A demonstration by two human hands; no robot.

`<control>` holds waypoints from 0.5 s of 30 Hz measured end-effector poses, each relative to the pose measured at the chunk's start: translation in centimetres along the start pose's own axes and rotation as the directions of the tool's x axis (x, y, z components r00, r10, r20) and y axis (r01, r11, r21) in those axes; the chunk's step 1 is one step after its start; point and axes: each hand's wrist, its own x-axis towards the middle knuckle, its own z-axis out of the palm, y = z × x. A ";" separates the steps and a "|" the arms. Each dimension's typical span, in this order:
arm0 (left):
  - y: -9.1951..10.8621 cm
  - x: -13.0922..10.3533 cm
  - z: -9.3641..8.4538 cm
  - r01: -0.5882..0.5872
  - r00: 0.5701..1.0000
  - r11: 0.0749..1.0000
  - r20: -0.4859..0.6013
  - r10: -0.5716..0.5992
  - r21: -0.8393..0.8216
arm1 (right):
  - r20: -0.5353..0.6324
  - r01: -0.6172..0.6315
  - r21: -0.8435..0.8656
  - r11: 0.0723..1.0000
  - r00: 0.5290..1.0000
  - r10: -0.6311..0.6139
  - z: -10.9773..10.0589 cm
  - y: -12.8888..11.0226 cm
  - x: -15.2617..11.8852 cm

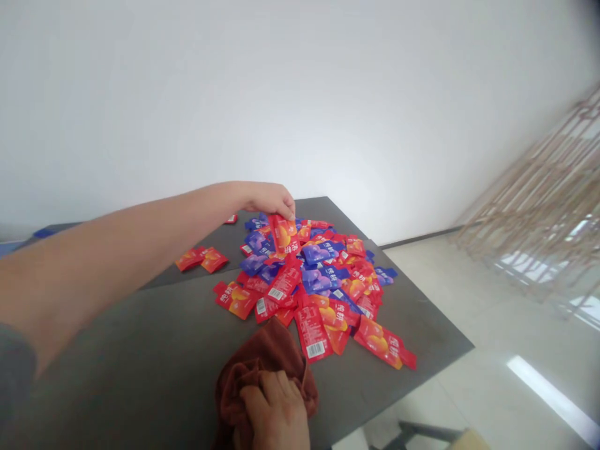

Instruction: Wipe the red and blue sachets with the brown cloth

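My left hand (274, 201) reaches out over the far side of a heap of small pouches and pinches a red pouch (284, 235) with orange fruit on it. That pouch hangs from the fingers, in front of the heap. Red pouches (310, 332) and purple pouches (322, 279) lie overlapping on the dark grey table (154, 362). At the near side my right hand (277, 409) grips a bunched brown cloth (267, 350). The cloth's far edge lies close to the nearest pouches.
Two red pouches (213, 260) lie apart, left of the heap. A white wall (300, 94) stands behind the table. At the right are a pale tiled floor (435, 269) and a rack of wooden sticks (539, 194). The table's right corner juts over the floor.
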 end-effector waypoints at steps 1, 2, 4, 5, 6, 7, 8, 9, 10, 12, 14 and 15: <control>0.2 1.7 0.2 0.016 1.000 0.999 -0.007 -0.016 0.048 | -0.023 0.006 0.001 1.000 1.000 -0.006 0.4 0.2 -0.1; 0.2 3.3 0.6 0.034 0.999 0.994 -0.012 -0.033 0.102 | -0.046 0.017 0.001 1.000 0.999 -0.017 0.8 0.4 -0.2; -0.1 5.8 1.6 0.057 0.998 0.977 -0.003 -0.058 0.205 | -0.101 0.047 0.005 0.999 0.994 -0.046 1.6 0.7 -0.3; -0.4 6.6 2.0 0.059 0.998 0.968 0.011 -0.064 0.242 | -0.135 0.057 0.005 0.998 0.989 -0.056 2.0 0.9 -0.3; -0.6 7.2 2.1 0.060 0.997 0.962 0.030 -0.071 0.267 | -0.161 0.065 0.007 0.998 0.985 -0.063 2.3 1.0 -0.3; -0.7 7.5 2.1 0.060 0.996 0.957 0.052 -0.078 0.285 | -0.186 0.072 0.010 0.997 0.980 -0.068 2.5 1.2 -0.3; -0.9 7.6 1.7 0.059 0.994 0.951 0.070 -0.084 0.304 | -0.204 0.077 0.013 0.997 0.976 -0.073 2.6 1.3 -0.3; -1.1 7.5 1.2 0.052 0.993 0.942 0.083 -0.084 0.331 | -0.209 0.086 0.013 0.996 0.974 -0.082 2.6 1.4 -0.3; -1.3 7.2 0.5 0.045 0.994 0.931 0.080 -0.079 0.361 | -0.190 0.100 0.011 0.995 0.977 -0.096 2.5 1.5 -0.3; -2.2 6.1 -1.0 0.029 0.998 0.910 0.037 -0.048 0.414 | -0.084 0.121 0.010 0.993 0.989 -0.120 1.8 1.7 -0.3; -4.0 4.3 -2.1 0.028 1.000 0.905 -0.020 -0.021 0.425 | 0.052 0.125 0.018 0.992 0.991 -0.126 0.7 1.9 -0.3; -5.2 3.3 -2.3 0.035 0.999 0.908 -0.031 -0.024 0.418 | 0.102 0.123 0.023 0.992 0.987 -0.125 0.2 2.0 -0.3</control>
